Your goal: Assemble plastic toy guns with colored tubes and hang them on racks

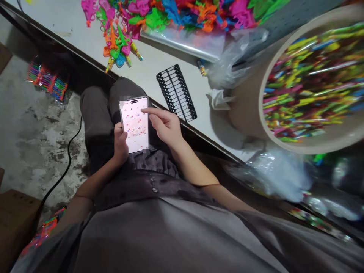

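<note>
My left hand (121,143) is closed around the lower left side of a smartphone (134,127), held above my lap. Its lit screen shows a pink and white background with small coloured dots and icons. My right hand (166,123) comes in from the right side with nothing in it. The index finger is stretched out over the upper right of the screen, and the other fingers are curled. Whether the fingertip touches the glass, I cannot tell. Close to that hand, a black plastic rack (176,93) with rows of rounded slots lies on the white table (153,55).
Bright plastic pieces (170,15) are heaped at the table's back, near a clear plastic bag (230,68). A large round tub (265,91) of colourful sticks stands at the right. Wrapped bundles (48,81), a black cable (69,151) and a cardboard box (18,212) are on the left floor.
</note>
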Demonstrator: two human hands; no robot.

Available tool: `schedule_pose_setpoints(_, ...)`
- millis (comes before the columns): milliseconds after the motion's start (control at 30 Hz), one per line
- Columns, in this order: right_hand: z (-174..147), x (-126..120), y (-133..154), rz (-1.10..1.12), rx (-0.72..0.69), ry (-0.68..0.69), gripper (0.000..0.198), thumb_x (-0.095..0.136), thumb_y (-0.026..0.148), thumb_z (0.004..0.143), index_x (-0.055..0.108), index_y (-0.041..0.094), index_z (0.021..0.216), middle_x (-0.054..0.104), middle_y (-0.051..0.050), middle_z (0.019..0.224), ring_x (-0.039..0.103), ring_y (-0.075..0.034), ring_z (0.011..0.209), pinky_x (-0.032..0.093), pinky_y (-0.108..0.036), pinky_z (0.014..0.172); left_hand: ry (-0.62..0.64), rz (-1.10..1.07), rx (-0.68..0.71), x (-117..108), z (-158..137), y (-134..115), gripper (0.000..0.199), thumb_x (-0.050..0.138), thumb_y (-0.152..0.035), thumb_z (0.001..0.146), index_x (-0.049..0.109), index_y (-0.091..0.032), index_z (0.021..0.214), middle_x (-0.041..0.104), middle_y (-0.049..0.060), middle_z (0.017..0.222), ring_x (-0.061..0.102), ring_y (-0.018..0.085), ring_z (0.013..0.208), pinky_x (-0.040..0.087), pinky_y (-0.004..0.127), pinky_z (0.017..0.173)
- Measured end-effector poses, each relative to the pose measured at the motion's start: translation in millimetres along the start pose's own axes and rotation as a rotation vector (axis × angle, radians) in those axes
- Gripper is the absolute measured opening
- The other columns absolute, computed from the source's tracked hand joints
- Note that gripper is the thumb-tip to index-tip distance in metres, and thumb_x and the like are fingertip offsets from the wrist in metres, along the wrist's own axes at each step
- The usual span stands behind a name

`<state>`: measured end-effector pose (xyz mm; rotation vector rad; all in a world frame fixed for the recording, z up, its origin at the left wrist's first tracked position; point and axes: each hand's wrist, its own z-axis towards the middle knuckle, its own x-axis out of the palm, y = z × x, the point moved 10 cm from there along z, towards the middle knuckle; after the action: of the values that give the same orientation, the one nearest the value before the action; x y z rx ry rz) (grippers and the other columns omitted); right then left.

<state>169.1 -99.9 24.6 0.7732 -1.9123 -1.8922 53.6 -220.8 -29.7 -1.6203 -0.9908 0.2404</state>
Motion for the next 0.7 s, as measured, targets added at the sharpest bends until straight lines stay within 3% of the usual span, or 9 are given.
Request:
schedule_pose_setpoints(300, 9.0, -22.6, -14.1, -0.010, 0.045, -0.198, 0.039, 0.044, 0.052, 0.089, 0.065, 0.019, 0.089, 0.062, -0.003, 0.080, 0.061, -0.015, 0.081, 0.052, -0.028, 0.068, -0.070, 0.021, -0.138, -3.0, 1.6, 9.5, 0.015, 0.058, -0.030, 0.081, 0.052, -0.020, 0.091, 0.061, 0.004, 0.090, 0.059, 0.022, 0.096, 0.049, 0.034, 0.081)
schedule_pose_setpoints(500, 2.3, -18.2, -26.3, 0.035, 0.109, -0.155, 0.030, 0.049, 0.046, 0.088, 0.067, 0.022, 0.092, 0.040, 0.004, 0.052, 0.046, -0.010, 0.050, 0.043, -0.024, 0.049, -0.067, 0.070, -0.063, -6.2, -0.1, 7.0, 0.022, 0.060, -0.037, 0.079, 0.052, -0.020, 0.089, 0.059, 0.004, 0.085, 0.059, 0.020, 0.089, 0.049, 0.033, 0.076)
schedule_pose_setpoints(700, 0.9, -15.7, -26.1, 0.037, 0.123, -0.157, 0.033, 0.048, 0.050, 0.087, 0.066, 0.022, 0.089, 0.030, 0.006, 0.049, 0.034, -0.008, 0.043, 0.033, -0.021, 0.042, -0.025, 0.049, -0.073, -2.0, -1.8, 5.8, 0.025, 0.058, -0.040, 0.081, 0.050, -0.019, 0.092, 0.059, 0.005, 0.085, 0.059, 0.020, 0.086, 0.048, 0.033, 0.075)
